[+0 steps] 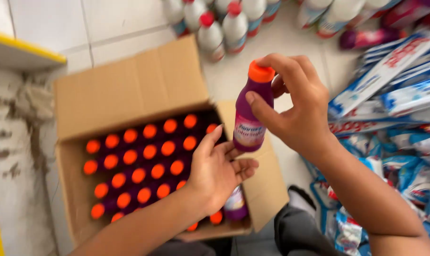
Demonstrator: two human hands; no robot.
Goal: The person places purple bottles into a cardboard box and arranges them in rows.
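Observation:
A small purple bottle with an orange cap is held upright above an open cardboard box. My right hand grips it around the neck and cap. My left hand is open under it, fingertips touching its base. Inside the box stand several rows of purple bottles with orange caps; another purple bottle shows below my left hand at the box's near right corner.
White bottles with red caps stand on the tiled floor behind the box. Blue and white packets lie piled at the right. A yellow-edged shelf is at the upper left. My dark-trousered knee is at the bottom.

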